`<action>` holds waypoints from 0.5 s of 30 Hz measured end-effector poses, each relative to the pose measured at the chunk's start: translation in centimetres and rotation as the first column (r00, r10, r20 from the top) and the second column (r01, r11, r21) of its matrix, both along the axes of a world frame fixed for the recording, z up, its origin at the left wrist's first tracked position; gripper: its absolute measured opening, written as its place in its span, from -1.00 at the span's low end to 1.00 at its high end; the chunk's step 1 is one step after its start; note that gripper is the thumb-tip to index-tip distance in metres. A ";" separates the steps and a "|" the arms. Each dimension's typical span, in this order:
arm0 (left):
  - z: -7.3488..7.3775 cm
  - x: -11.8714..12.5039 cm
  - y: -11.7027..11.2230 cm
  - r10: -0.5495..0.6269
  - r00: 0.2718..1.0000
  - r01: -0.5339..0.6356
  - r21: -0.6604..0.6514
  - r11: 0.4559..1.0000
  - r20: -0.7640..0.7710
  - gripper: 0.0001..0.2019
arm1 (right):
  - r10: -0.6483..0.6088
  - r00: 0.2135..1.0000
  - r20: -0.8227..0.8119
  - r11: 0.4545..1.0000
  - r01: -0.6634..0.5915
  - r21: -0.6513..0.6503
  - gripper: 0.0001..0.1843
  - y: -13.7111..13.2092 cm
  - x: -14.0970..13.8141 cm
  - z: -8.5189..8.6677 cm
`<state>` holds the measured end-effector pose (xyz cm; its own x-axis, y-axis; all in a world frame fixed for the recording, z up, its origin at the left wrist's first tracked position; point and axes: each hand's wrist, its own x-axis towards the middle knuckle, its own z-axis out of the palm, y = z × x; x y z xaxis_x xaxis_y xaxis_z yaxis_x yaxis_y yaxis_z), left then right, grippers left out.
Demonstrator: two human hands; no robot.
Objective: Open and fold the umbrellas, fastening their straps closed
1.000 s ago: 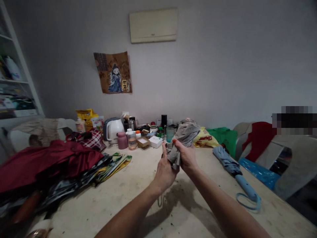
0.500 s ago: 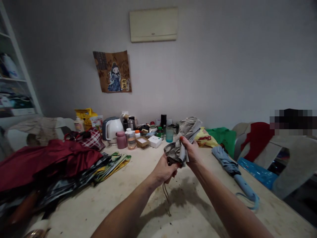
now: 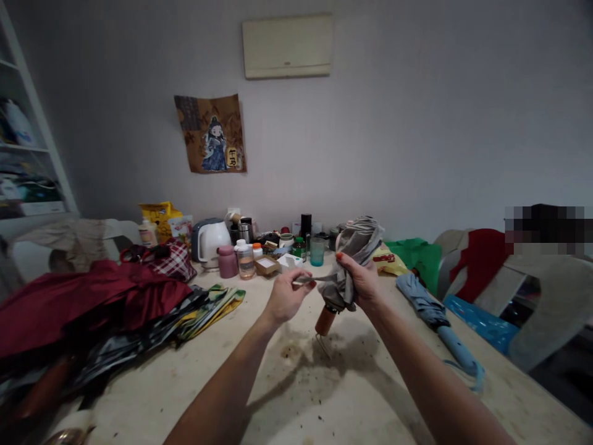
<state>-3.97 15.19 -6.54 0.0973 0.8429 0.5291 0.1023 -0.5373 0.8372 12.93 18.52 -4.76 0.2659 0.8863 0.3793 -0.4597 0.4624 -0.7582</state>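
A grey folding umbrella [image 3: 359,244] with a short brown handle [image 3: 325,321] is held tilted above the table, its canopy bunched and its handle end low. My right hand [image 3: 364,278] is wrapped around the gathered canopy. Left of it, my left hand [image 3: 290,296] pinches a thin grey strip of the umbrella [image 3: 319,279] between thumb and fingers, pulled out sideways; I cannot tell whether it is the strap or a canopy edge. A thin cord loop [image 3: 323,346] hangs from the handle.
Dark red umbrella cloth [image 3: 106,296] and a patterned umbrella [image 3: 208,312] lie at left. A folded blue umbrella [image 3: 435,321] lies at right. Along the back stand a kettle [image 3: 212,241], a pink jar [image 3: 227,262], a teal cup [image 3: 317,252] and a green bag [image 3: 417,256]. A person sits at far right.
My left hand has moved left from the umbrella's lower end, drawing out the grey strip. The brown handle now shows. My right hand still grips the canopy.
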 end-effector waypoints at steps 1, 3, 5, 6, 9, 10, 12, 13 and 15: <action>0.4 -0.7 0.0 -0.032 0.998 0.030 0.045 0.999 0.055 -0.74 | 0.008 1.000 0.003 1.000 -0.008 -0.013 -0.66 0.1 0.0 -0.1; 1.1 -2.1 0.0 -0.135 0.973 0.115 0.116 0.987 0.185 -0.70 | 0.034 0.999 0.010 0.999 -0.034 -0.040 -0.63 0.0 0.0 -0.2; 1.5 -3.4 0.2 -0.200 0.938 0.161 0.154 0.975 0.282 -0.65 | 0.077 0.997 0.019 0.996 -0.076 -0.052 -0.60 -0.4 -0.2 -0.4; 1.6 -3.9 0.5 -0.204 0.931 0.163 0.156 0.974 0.302 -0.64 | 0.121 0.992 0.026 0.991 -0.119 -0.058 -0.58 -0.7 -0.4 -0.4; 1.0 -4.6 1.9 -0.096 0.945 0.072 0.088 0.994 0.312 -0.59 | 0.336 0.941 0.043 0.939 -0.331 -0.094 -0.47 -1.9 -1.3 -0.6; 0.5 -4.4 2.4 -0.062 0.949 0.053 0.040 0.998 0.310 -0.56 | 0.405 0.913 0.045 0.911 -0.399 -0.106 -0.42 -2.2 -1.6 -0.7; -0.9 -3.3 3.3 -0.049 0.951 0.077 -0.080 0.994 0.305 -0.49 | 0.500 0.865 0.041 0.862 -0.492 -0.122 -0.35 -2.7 -2.2 -0.9; -1.7 -2.4 3.5 -0.069 0.950 0.116 -0.138 0.984 0.304 -0.46 | 0.526 0.850 0.036 0.845 -0.517 -0.134 -0.34 -2.8 -2.5 -1.0; -3.4 -0.6 3.6 -0.129 0.947 0.200 -0.228 0.953 0.293 -0.42 | 0.556 0.831 0.014 0.819 -0.545 -0.181 -0.35 -2.7 -2.8 -1.2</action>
